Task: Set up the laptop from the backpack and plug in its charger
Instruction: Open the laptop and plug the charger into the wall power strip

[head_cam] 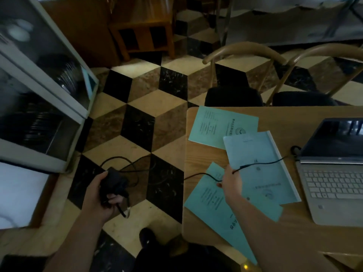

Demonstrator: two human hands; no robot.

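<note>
The floor point(149, 114) is tiled in a cube pattern of black, brown and cream. A wooden table point(294, 238) stands near right, with two curved-back chairs point(245, 75) at its far edge. A glass-fronted cabinet point(39, 95) rises on the left. A wooden stool point(143, 36) sits far off. The light is dim.

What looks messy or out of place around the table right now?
The booklets lie fanned and overlapping, one poking past the table edge. The cable, pinched by the right hand, runs across them. More cord hangs tangled around the charger in the left hand.
</note>
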